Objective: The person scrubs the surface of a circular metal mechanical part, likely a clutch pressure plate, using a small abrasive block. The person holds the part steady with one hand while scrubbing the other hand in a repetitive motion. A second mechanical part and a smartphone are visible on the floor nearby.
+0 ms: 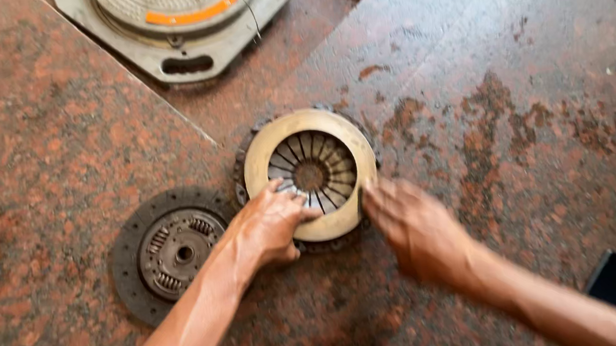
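A round metal clutch pressure plate (311, 171) with a tan ring face and radial spring fingers lies on the reddish stone floor. My left hand (272, 226) grips its near-left rim, fingers reaching onto the spring fingers. My right hand (410, 227), blurred, touches the plate's near-right rim. A dark clutch disc (167, 250) with a metal hub and coil springs lies flat to the left, beside my left forearm.
A grey square-cornered housing (185, 56) with a round ribbed disc and an orange band sits at the top. A dark phone-like slab (613, 279) lies at the lower right. Dark stains (501, 118) mark the floor to the right.
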